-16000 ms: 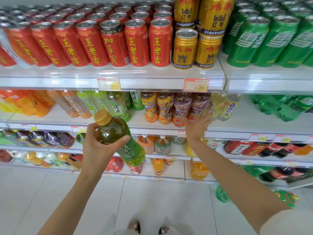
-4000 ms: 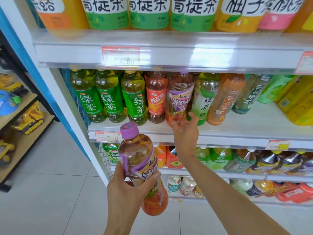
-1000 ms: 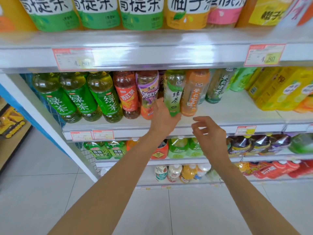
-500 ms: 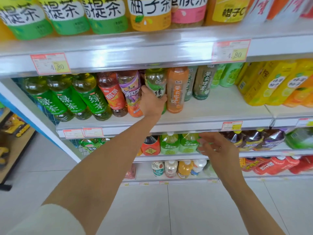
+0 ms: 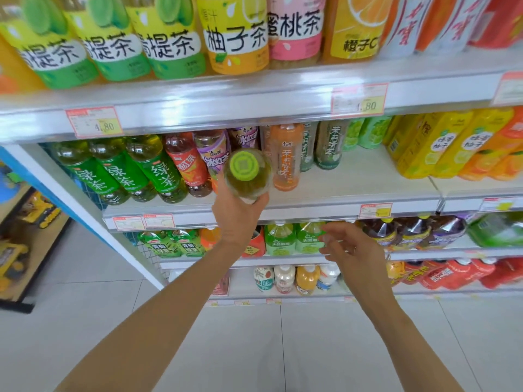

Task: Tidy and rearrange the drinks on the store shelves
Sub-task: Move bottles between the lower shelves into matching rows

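My left hand [image 5: 239, 212] grips a green tea bottle [image 5: 246, 176] from below, pulled out in front of the middle shelf [image 5: 353, 198] with its light green cap pointing at me. Behind it in the row stand a purple-labelled iced tea bottle [image 5: 216, 154], a red-labelled tea bottle [image 5: 186, 165] and an orange bottle [image 5: 284, 157]. Three green tea bottles [image 5: 127, 171] stand at the left of that shelf. My right hand [image 5: 353, 253] hovers lower down in front of the shelf below, fingers loosely spread, holding nothing.
Large tea bottles [image 5: 169, 43] line the top shelf above price tags [image 5: 94, 123]. Yellow juice cartons [image 5: 441, 142] fill the middle shelf's right side. Lower shelves hold green bottles [image 5: 294, 239] and red bottles [image 5: 452, 274]. A blue-edged end panel [image 5: 56, 190] and toy racks stand left.
My left hand has pulled the green tea bottle out of the row and tipped its cap toward me. My right hand has stayed low by the shelf below.
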The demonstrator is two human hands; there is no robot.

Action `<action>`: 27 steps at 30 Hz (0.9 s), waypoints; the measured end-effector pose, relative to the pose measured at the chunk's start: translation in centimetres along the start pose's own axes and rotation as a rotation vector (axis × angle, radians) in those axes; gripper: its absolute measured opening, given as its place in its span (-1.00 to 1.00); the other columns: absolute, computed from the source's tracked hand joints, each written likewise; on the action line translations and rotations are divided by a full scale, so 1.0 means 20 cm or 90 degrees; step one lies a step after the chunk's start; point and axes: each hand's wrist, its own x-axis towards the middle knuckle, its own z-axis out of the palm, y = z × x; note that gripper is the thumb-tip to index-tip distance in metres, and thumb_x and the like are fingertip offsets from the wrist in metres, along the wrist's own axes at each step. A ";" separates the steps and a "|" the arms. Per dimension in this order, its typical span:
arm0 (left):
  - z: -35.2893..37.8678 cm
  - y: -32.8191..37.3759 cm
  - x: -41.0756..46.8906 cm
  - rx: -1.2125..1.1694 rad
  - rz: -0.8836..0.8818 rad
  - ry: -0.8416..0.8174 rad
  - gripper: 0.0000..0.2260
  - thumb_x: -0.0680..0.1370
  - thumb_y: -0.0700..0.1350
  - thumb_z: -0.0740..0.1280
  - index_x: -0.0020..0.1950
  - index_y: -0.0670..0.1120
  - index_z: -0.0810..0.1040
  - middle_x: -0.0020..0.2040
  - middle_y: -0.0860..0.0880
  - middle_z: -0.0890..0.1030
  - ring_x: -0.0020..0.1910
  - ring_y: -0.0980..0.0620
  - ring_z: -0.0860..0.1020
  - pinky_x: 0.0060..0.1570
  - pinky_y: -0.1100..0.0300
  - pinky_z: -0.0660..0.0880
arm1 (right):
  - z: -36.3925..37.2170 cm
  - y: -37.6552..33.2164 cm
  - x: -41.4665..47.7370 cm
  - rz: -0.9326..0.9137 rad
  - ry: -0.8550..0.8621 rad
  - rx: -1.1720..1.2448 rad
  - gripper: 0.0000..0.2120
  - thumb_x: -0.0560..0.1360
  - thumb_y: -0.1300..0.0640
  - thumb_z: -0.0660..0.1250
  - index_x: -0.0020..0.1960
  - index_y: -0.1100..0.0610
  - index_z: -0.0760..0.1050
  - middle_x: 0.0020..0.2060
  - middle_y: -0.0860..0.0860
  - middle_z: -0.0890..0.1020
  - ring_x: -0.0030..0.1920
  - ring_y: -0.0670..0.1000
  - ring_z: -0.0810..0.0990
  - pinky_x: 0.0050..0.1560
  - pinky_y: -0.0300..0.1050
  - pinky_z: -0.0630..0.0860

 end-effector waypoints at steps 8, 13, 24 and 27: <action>-0.44 0.08 -0.32 0.111 -0.025 -0.160 -0.55 0.22 0.25 0.36 -0.08 0.02 0.31 -0.26 0.18 0.48 -0.27 0.22 0.48 -0.38 0.28 0.39 | 0.00 -0.06 -0.15 0.014 0.001 -0.003 -0.68 0.49 0.31 0.30 -0.11 -0.15 0.50 -0.16 -0.01 0.66 -0.11 0.09 0.64 -0.01 0.15 0.57; -0.73 0.08 -0.52 0.149 -0.083 -0.297 -0.48 0.17 0.29 0.30 0.00 0.06 0.36 -0.20 0.18 0.53 -0.21 0.11 0.54 -0.30 0.17 0.47 | -0.03 -0.10 -0.38 0.039 0.004 -0.008 -0.68 0.49 0.28 0.31 -0.12 -0.18 0.51 -0.18 -0.01 0.67 -0.15 0.13 0.64 -0.04 0.15 0.57; -1.22 0.05 -0.94 0.195 -0.231 -0.414 -0.48 0.20 0.30 0.31 0.04 0.05 0.42 -0.13 0.11 0.59 -0.15 0.03 0.57 -0.13 0.05 0.53 | 0.01 -0.10 -1.02 0.137 -0.010 -0.017 -0.72 0.50 0.25 0.32 -0.10 -0.16 0.52 -0.19 -0.07 0.66 -0.23 0.00 0.63 -0.03 0.10 0.58; -1.23 0.07 -0.96 0.175 -0.233 -0.434 -0.57 0.33 0.22 0.41 0.08 0.08 0.41 -0.06 0.09 0.59 -0.10 0.03 0.57 -0.12 0.09 0.53 | 0.01 -0.09 -1.12 0.143 0.014 -0.014 -0.75 0.51 0.25 0.30 -0.08 -0.12 0.53 -0.18 -0.02 0.66 -0.25 -0.04 0.63 -0.05 0.10 0.59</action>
